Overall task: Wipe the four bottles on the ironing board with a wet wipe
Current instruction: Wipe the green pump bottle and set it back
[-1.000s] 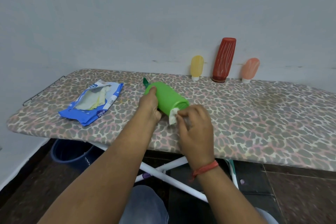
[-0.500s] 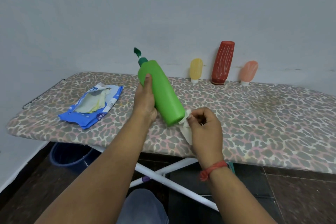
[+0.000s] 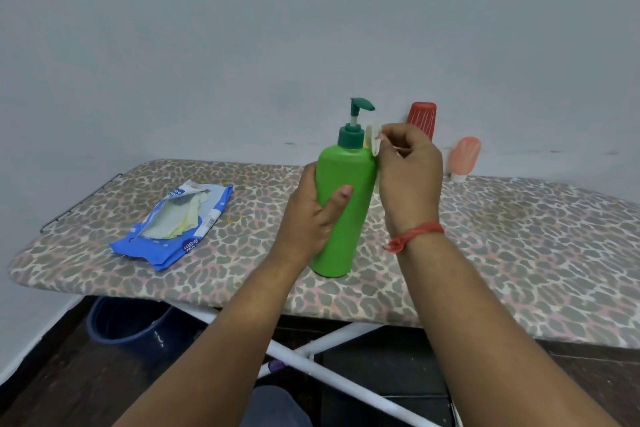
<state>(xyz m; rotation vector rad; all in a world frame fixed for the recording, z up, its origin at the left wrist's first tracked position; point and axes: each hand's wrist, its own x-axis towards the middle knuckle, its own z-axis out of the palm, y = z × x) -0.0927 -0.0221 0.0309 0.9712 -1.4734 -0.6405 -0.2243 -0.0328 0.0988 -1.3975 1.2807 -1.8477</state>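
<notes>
Green pump bottle (image 3: 341, 208) upright on ironing board (image 3: 519, 236), left hand (image 3: 311, 215) clamped round it, right hand (image 3: 408, 173) pinching wet wipe (image 3: 374, 137) against its shoulder; three bottles beyond that hand seemingly still unwiped.

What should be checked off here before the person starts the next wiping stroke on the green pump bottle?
1. Green bottle upright, base on the ironing board: ok.
2. Left hand wrapped around the bottle's body to steady it: ok.
3. Wet wipe pinched in the right hand at the bottle's shoulder: ok.
4. Wipe pressed flat against the plastic: cannot tell, the hand hides most of it.
5. Red bottle and peach bottle standing against the wall, apart from the hands: ok.
6. Fourth bottle in place: cannot tell, hidden behind the green bottle and right hand.
</notes>
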